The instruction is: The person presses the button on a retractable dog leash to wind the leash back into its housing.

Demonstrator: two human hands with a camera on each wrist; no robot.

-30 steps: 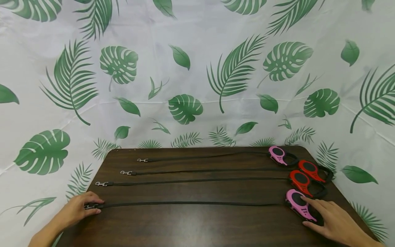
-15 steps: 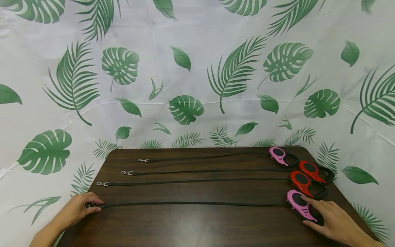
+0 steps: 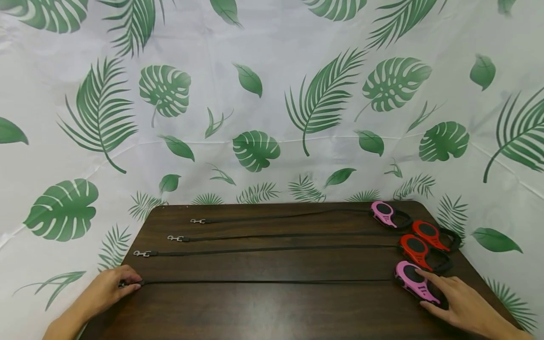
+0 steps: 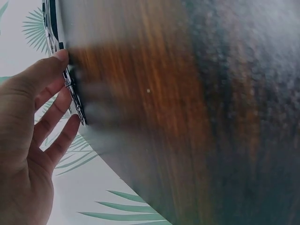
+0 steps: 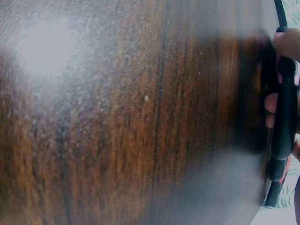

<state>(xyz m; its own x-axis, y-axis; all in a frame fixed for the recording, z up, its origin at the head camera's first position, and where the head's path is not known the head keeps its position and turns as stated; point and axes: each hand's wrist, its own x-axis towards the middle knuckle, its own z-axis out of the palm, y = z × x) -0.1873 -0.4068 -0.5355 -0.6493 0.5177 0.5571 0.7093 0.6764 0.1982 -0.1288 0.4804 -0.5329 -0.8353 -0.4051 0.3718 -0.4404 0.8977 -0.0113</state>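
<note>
A pink retractable dog leash (image 3: pixel 416 284) lies at the near right of the brown table. My right hand (image 3: pixel 463 304) grips its case, with fingers over the top and the thumb along the near side. Its black strap (image 3: pixel 267 282) runs straight across the table to the left. There my left hand (image 3: pixel 111 289) pinches the strap's end between thumb and fingers. In the left wrist view the metal snap hook (image 4: pixel 70 84) shows beside the fingers. The right wrist view catches the black handle (image 5: pixel 285 122) edge-on, with fingers partly hidden behind it.
Behind lie two red retractable leashes, a nearer one (image 3: pixel 413 249) and a farther one (image 3: pixel 426 231), plus another pink one (image 3: pixel 382 212). Their straps stretch leftward, ending in metal hooks (image 3: pixel 141 253). A leaf-printed cloth (image 3: pixel 272 104) surrounds the table (image 3: pixel 263 311).
The near strap has gone from slightly bowed to straight and thin-looking. The pink leash and my right hand have shifted slightly right. My left hand holds nearly the same place.
</note>
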